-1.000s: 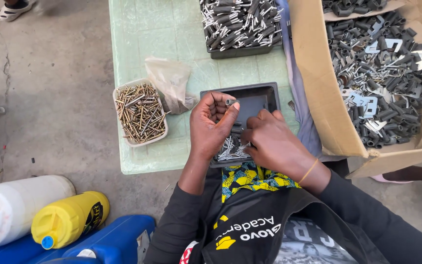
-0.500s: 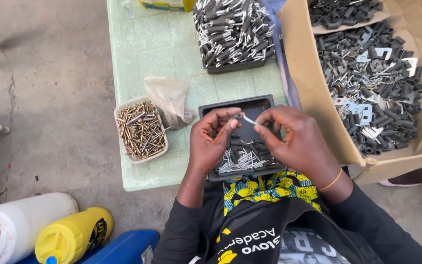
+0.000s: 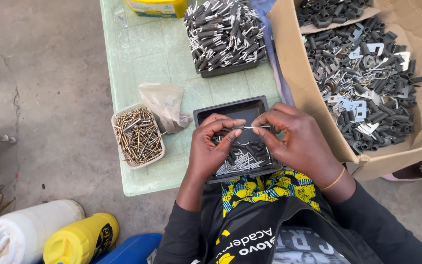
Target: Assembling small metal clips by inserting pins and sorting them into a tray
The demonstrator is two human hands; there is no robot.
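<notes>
My left hand (image 3: pixel 214 146) and my right hand (image 3: pixel 296 142) meet over a small black tray (image 3: pixel 230 111) at the near edge of a pale green table (image 3: pixel 147 58). Between the fingertips of both hands I hold one thin silver metal pin (image 3: pixel 251 127), lying level. The tray under my hands holds dark short sleeves and a heap of silver pins (image 3: pixel 238 164). My hands hide part of the tray.
A white tub of brass screws (image 3: pixel 137 135) and a crumpled plastic bag (image 3: pixel 164 105) lie left of the tray. A far black tray (image 3: pixel 225 34) is heaped with sleeved pins. A cardboard box (image 3: pixel 299 73) of grey metal parts stands right. White and yellow jugs (image 3: pixel 79 239) sit on the floor.
Both hands lifted from the tray's contents and came together over it, now stretching one pin level between the fingertips. The camera view shifted toward the table's far end.
</notes>
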